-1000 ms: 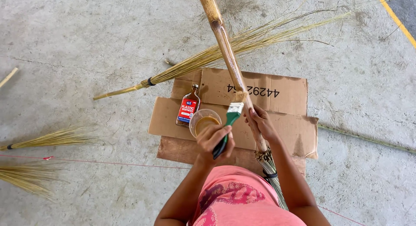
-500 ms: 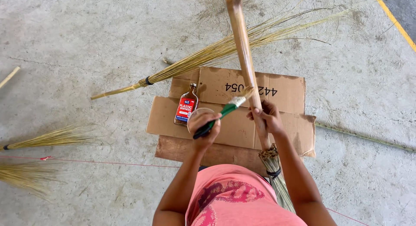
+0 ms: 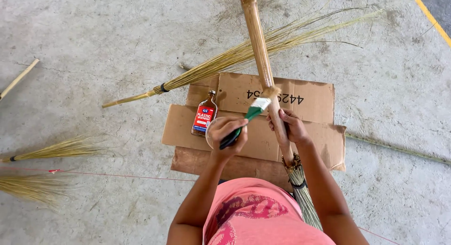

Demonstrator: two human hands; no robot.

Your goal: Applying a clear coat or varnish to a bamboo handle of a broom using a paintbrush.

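One long, pale brown bamboo pole [image 3: 258,48] is rising from the person's lap up and out past the top edge of the view, standing over the cardboard, and its lower end is running into a bound bundle of green-grey broom straw [image 3: 304,198] beside the pink shirt. The right hand [image 3: 289,125] is wrapping its grip tightly around the pole just above the binding, holding it steady. One green-handled flat paintbrush [image 3: 249,116] is being held in the closed grip of the left hand [image 3: 226,132], its pale bristles touching the pole just above the right hand's fingers. The left hand is also sitting over a small clear round cup [image 3: 209,132], most of it hidden, so what is in it cannot be told. Just to the left of that hand, one small glass bottle with a red label [image 3: 205,116] is lying on the cardboard, filled with dark brown liquid and capped. Several overlapping flattened brown cardboard sheets [image 3: 319,132] are lying on the grey concrete floor [image 3: 94,38]. Three loose bundles of yellow broom straw are resting on the floor: one long one [image 3: 225,62] behind the cardboard, and two [image 3: 61,149] [image 3: 33,186] at the left edge.
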